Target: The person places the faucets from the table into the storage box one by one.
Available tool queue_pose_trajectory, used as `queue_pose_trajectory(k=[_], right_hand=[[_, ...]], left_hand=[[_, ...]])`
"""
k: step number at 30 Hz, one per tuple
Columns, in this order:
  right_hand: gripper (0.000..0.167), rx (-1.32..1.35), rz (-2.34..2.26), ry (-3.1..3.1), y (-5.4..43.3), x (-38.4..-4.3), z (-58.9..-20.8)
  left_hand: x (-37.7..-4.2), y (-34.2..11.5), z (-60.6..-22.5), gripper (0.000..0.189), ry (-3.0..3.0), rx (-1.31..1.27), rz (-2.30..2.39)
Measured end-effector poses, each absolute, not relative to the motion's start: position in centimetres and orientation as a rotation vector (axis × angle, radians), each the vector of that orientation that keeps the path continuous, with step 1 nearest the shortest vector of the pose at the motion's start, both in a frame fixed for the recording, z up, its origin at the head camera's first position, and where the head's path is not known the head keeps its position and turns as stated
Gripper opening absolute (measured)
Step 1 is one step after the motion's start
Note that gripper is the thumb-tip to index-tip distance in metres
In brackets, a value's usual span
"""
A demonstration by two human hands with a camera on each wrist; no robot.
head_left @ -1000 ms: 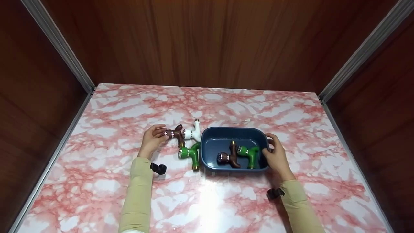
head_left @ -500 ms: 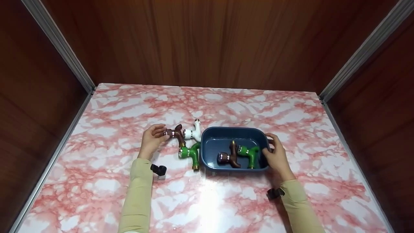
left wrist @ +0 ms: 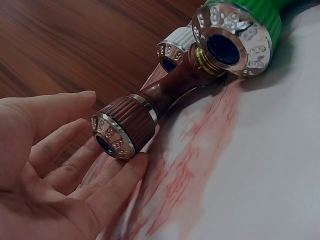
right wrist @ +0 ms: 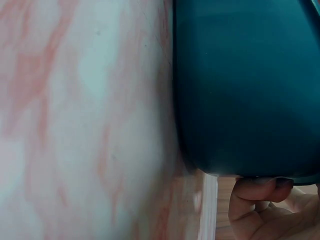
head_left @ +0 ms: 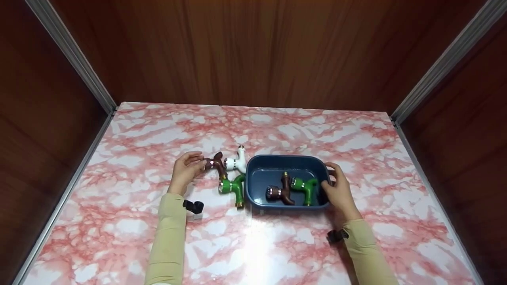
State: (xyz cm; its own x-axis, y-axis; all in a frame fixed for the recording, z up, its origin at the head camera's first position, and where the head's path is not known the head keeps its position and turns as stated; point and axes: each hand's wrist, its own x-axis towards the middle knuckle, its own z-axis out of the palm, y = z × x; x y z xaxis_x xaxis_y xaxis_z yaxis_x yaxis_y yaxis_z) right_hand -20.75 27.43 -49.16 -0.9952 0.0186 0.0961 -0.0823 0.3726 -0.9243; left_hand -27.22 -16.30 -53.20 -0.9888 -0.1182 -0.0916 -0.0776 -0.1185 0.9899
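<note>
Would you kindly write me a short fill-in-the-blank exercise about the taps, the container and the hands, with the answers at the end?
1. The number of taps inside the container is ____.
2. The right hand grips the container, whose colour is ____.
3. Outside the container, a green tap and a brown tap are near a third, coloured ____.
4. The tap nearest the left hand is ____ in colour.

Missing words: two; blue; white; brown.
</note>
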Motion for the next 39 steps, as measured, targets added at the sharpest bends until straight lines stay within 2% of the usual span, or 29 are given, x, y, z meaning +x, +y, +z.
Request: queue_pose_trajectory(k=[9, 39], right_hand=[[0.054, 0.054, 1.675, -2.542, 27.3, -20.7, -49.0], [0.054, 0.056, 1.677, -2.531, 27.2, -20.7, -49.0]], left_hand=[[-27.3, -16.2, -53.2, 0.043, -2.046, 0.326, -2.344], [-26.1, -16.8, -53.1, 0.048, -1.929, 0.378, -2.368]])
